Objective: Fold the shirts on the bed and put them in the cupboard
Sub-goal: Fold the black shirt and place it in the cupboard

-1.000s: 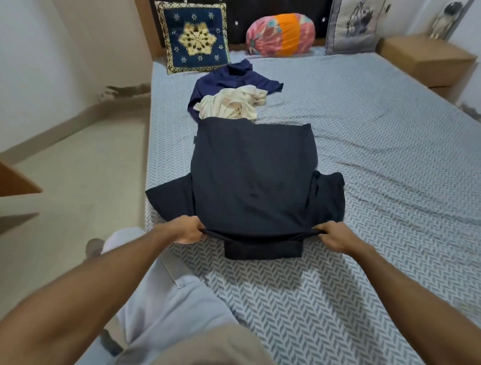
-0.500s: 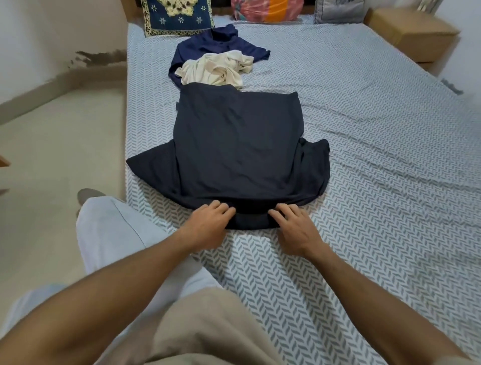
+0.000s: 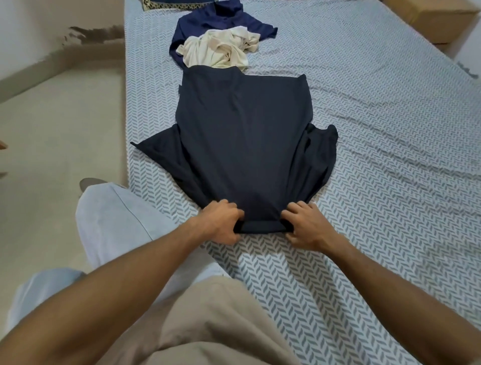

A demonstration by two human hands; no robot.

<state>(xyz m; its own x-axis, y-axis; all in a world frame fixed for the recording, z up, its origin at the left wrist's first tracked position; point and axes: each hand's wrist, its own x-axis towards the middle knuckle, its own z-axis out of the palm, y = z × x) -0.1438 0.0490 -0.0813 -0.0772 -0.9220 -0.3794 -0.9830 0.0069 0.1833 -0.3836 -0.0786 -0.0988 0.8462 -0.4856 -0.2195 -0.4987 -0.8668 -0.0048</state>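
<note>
Dark shirt [image 3: 242, 146]: lies flat on the bed [image 3: 377, 135], collar end nearest the person, hem end far; both sleeves spread outward, the left sleeve reaching the bed's left edge, the right sleeve rumpled into folds; the body panel is smooth.
Left hand [image 3: 221, 224]: fingers curled over the near edge of the dark shirt at the collar's left end; thumb tucked under the fabric; the hand grips the cloth; narrow, closed grip.
Right hand [image 3: 304, 226]: fingers curled onto the shirt at the collar's right end; thumb against the collar edge; the hand pinches the cloth; narrow grip holding fabric.
Hand spacing: the two hands sit near each other, one at each end of the collar band; the band shows as a dark strip between them.
Cream shirt [image 3: 221, 49]: crumpled in a heap just beyond the far hem of the dark shirt, touching it; rests partly on the blue shirt.
Blue shirt [image 3: 221, 18]: unfolded, lying under and behind the cream shirt, towards the head of the bed.
Bed: covered with a grey-and-white herringbone sheet; wrinkles run across its right half.
Cushion [image 3: 177, 2]: only its lower edge is visible at the top of the frame.
Bedside cabinet [image 3: 437, 18]: wooden, at the upper right corner, beside the bed.
Floor [image 3: 57, 146]: pale, left of the bed.
Person's legs [image 3: 112, 221]: light trousers, at the bed's left edge.
</note>
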